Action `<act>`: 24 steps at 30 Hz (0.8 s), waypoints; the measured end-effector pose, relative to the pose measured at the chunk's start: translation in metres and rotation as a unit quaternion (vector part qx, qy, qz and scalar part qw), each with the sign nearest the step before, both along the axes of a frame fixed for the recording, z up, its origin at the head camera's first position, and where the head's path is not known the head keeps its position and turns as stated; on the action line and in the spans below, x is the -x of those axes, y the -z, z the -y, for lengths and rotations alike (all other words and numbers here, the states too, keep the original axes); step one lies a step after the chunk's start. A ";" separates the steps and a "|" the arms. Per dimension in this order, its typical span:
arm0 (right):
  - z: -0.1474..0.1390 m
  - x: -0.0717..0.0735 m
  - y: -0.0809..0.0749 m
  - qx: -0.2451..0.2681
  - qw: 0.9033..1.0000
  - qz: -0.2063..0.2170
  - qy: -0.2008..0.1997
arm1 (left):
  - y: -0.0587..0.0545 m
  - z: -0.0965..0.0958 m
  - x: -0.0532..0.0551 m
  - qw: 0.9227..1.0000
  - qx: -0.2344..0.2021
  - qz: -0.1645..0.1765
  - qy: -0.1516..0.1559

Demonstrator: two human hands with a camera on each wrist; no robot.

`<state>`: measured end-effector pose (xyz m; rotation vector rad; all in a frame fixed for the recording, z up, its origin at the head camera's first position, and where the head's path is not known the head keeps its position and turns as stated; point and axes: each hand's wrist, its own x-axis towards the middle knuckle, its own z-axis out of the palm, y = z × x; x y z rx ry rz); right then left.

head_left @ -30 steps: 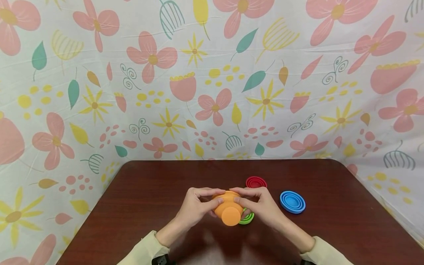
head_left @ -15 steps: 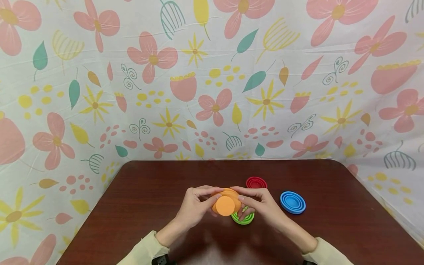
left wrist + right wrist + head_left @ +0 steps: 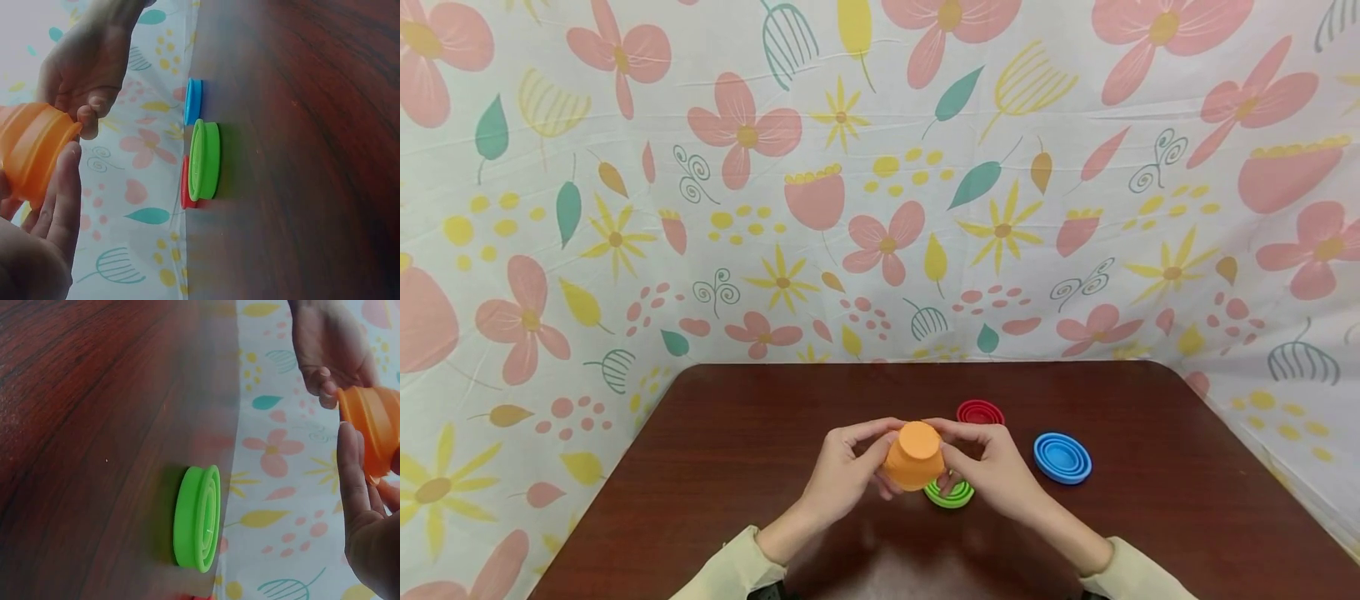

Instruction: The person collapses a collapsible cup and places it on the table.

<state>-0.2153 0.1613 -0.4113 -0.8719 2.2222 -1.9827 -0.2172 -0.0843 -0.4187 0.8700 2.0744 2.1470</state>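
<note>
An orange collapsible cup [image 3: 916, 457] is held up between both hands, its stepped wall drawn out and its narrow base pointing upward in the head view. My left hand [image 3: 841, 473] grips it from the left side, thumb on the wall. From the other side my right hand [image 3: 997, 469] grips it the same way. In the left wrist view, fingers lie along the wide rim of the cup [image 3: 37, 150]. Just below the hands, a flattened green collapsible cup [image 3: 950, 493] lies on the table, partly covered by them in the head view.
A flattened red collapsible cup [image 3: 980, 412] lies behind the right hand, and a flattened blue one [image 3: 1063, 458] sits to its right. The dark wooden table [image 3: 760, 417] ends at a flower-printed cloth [image 3: 887, 183] behind and at both sides.
The orange cup has tipped in the hands: its base, which faced toward the camera and down, now points upward, and the wall shows taller than half a second ago. Both hands stay nearly in place.
</note>
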 end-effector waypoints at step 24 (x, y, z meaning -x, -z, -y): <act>-0.004 -0.002 -0.005 0.008 0.999 0.036 -0.034 | 0.003 0.001 0.004 0.999 0.002 -0.054 0.005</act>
